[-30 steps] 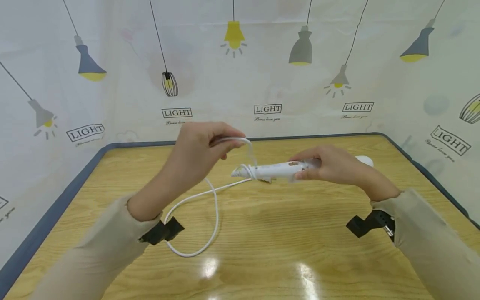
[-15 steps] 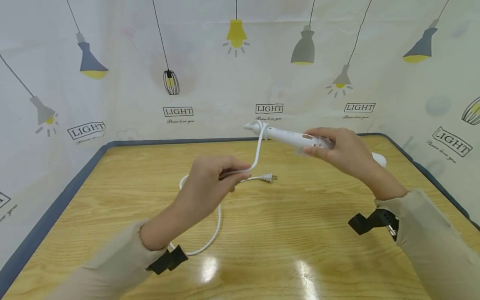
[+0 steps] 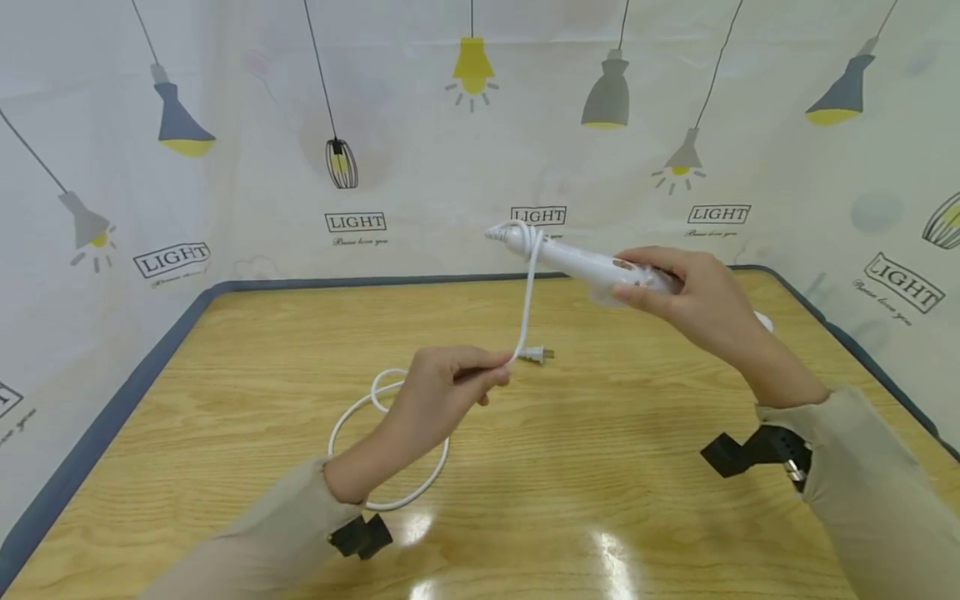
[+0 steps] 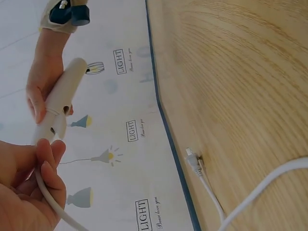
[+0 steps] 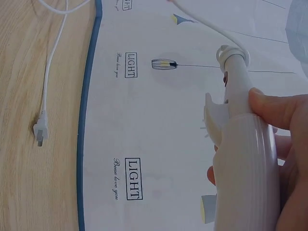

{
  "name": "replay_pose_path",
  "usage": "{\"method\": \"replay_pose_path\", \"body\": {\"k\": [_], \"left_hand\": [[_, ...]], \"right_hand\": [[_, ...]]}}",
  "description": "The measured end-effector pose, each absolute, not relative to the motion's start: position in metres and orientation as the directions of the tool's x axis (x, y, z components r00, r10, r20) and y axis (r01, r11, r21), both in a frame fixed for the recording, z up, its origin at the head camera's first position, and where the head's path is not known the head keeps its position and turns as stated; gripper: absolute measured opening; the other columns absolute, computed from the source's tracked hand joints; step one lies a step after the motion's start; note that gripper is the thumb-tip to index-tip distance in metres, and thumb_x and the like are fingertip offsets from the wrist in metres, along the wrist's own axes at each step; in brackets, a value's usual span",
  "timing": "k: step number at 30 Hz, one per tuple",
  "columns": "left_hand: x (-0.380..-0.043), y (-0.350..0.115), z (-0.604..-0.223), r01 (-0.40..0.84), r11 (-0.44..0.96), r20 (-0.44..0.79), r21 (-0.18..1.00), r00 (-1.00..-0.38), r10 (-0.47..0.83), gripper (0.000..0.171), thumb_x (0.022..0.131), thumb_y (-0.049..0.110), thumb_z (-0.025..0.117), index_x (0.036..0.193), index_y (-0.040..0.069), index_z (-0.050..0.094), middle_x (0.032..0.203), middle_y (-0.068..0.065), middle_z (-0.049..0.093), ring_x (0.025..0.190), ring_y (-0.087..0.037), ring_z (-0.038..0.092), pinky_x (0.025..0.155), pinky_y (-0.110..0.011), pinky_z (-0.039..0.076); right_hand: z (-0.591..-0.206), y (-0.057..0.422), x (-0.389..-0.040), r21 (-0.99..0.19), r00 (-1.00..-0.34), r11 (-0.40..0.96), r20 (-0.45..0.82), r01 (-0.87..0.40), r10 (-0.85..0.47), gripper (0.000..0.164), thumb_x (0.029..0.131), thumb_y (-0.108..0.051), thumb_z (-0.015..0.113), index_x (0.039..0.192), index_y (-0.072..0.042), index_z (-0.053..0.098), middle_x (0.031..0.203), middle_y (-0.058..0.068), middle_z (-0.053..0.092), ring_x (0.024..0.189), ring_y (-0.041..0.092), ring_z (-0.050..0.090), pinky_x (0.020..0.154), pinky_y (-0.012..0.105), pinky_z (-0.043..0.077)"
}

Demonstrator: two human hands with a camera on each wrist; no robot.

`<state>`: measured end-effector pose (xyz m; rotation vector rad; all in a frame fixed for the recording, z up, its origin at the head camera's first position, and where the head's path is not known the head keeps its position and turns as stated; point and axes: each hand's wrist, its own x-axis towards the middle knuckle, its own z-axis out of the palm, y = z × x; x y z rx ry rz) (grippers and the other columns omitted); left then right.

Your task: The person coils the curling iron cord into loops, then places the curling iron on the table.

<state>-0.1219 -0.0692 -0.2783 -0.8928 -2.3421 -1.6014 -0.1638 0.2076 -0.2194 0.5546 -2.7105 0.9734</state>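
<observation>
My right hand (image 3: pixel 708 308) grips a white curling iron (image 3: pixel 573 260) by its middle, raised above the table with the cord end tilted up to the left. In the right wrist view a lever (image 5: pixel 216 118) sticks out from the curling iron's side, and my thumb lies along the body. White cord (image 3: pixel 528 300) is wound around the iron's narrow end and runs down to my left hand (image 3: pixel 453 387), which pinches it between thumb and fingers. Further along, the cord lies in loops on the table, partly hidden behind my left forearm. Its two-pin plug (image 3: pixel 536 355) rests just beyond my left fingertips.
The wooden table (image 3: pixel 637 467) has a dark blue edge (image 3: pixel 420 281) along its back and sides. Behind it hangs a pale backdrop (image 3: pixel 420 108) printed with lamps and lettering. Each sleeve carries a black wrist mount, such as the right one (image 3: pixel 757 452).
The curling iron has risen and tilted, cord end upward, in my right hand. My left hand has come down and slightly right, drawing the cord from above the iron's end to below it.
</observation>
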Motion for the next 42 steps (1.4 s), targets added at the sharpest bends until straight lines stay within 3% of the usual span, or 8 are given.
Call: {"method": "replay_pose_path", "body": {"k": [11, 17, 25, 31, 38, 42], "left_hand": [[-0.157, -0.071, -0.293, 0.302, 0.09, 0.242, 0.949, -0.882, 0.404, 0.022, 0.085, -0.003, 0.062, 0.107, -0.005, 0.065, 0.088, -0.016, 0.068, 0.066, -0.016, 0.064, 0.067, -0.032, 0.053], [-0.177, -0.075, -0.291, 0.22, 0.097, 0.166, 0.971, -0.905, 0.392, 0.021, 0.084, -0.001, 0.064, 0.104, -0.006, 0.066, 0.088, -0.014, 0.069, 0.068, -0.013, 0.064, 0.07, -0.031, 0.053], [-0.196, -0.082, -0.281, 0.242, 0.159, 0.157, 0.957, -0.895, 0.418, 0.02, 0.084, 0.0, 0.064, 0.101, -0.01, 0.065, 0.086, -0.015, 0.069, 0.07, -0.013, 0.064, 0.07, -0.031, 0.053], [-0.206, -0.09, -0.273, 0.251, 0.213, 0.133, 0.944, -0.882, 0.452, 0.019, 0.084, -0.004, 0.061, 0.101, -0.013, 0.063, 0.085, -0.021, 0.067, 0.07, -0.013, 0.064, 0.071, -0.031, 0.052], [-0.213, -0.097, -0.263, 0.328, 0.318, 0.136, 0.889, -0.855, 0.5, 0.019, 0.085, 0.006, 0.066, 0.1, -0.004, 0.068, 0.09, -0.012, 0.069, 0.077, -0.016, 0.065, 0.07, -0.03, 0.053], [-0.213, -0.098, -0.256, 0.336, 0.361, 0.105, 0.87, -0.841, 0.53, 0.017, 0.084, 0.01, 0.067, 0.094, -0.004, 0.07, 0.081, -0.01, 0.069, 0.073, -0.021, 0.064, 0.069, -0.031, 0.053]], "right_hand": [[-0.219, 0.207, -0.159, -0.696, -0.881, 0.544, 0.317, -0.468, -0.352, 0.038, 0.088, -0.016, 0.063, 0.124, -0.004, 0.058, 0.11, 0.015, 0.059, 0.077, 0.014, 0.053, 0.058, 0.022, 0.044], [-0.219, 0.206, -0.155, -0.724, -0.845, 0.465, 0.319, -0.51, -0.429, 0.035, 0.087, -0.009, 0.063, 0.122, -0.003, 0.059, 0.107, 0.013, 0.058, 0.076, 0.015, 0.054, 0.058, 0.023, 0.046], [-0.22, 0.209, -0.153, -0.715, -0.799, 0.431, 0.3, -0.55, -0.521, 0.034, 0.085, -0.005, 0.064, 0.118, -0.001, 0.06, 0.095, 0.011, 0.06, 0.073, 0.015, 0.054, 0.058, 0.023, 0.047], [-0.223, 0.21, -0.154, -0.716, -0.735, 0.358, 0.316, -0.599, -0.6, 0.032, 0.083, -0.001, 0.065, 0.115, -0.001, 0.062, 0.099, 0.007, 0.062, 0.075, 0.016, 0.056, 0.06, 0.025, 0.049], [-0.225, 0.213, -0.154, -0.67, -0.678, 0.361, 0.294, -0.649, -0.674, 0.033, 0.081, -0.005, 0.069, 0.114, -0.006, 0.064, 0.103, 0.0, 0.063, 0.07, 0.013, 0.056, 0.056, 0.026, 0.048], [-0.227, 0.212, -0.154, -0.658, -0.645, 0.362, 0.249, -0.66, -0.722, 0.035, 0.081, -0.007, 0.069, 0.115, -0.008, 0.064, 0.1, 0.0, 0.062, 0.071, 0.012, 0.056, 0.056, 0.027, 0.049]]}}
